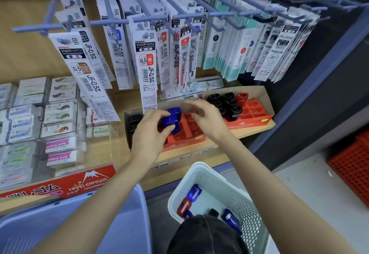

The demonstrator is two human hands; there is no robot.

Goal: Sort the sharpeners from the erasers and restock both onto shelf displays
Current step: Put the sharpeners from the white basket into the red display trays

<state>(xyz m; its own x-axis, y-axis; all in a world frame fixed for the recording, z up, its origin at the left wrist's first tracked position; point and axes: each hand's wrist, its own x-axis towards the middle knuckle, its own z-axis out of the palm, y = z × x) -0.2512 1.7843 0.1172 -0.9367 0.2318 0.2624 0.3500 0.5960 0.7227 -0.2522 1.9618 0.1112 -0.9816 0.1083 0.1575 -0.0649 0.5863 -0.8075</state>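
Gripping blue sharpeners (171,120) with the left hand (148,131), fingers curled round them, just on top of the red tray (187,131). Holding the right hand (205,119) over the same red tray, fingers loose and bent, nothing seen in them. Right of the red tray: black sharpeners (225,103) standing in a second tray (257,111). Left of the red tray: erasers (60,113) in stacks. Below the red tray: a white basket (199,171) with loose sharpeners (194,192) inside.
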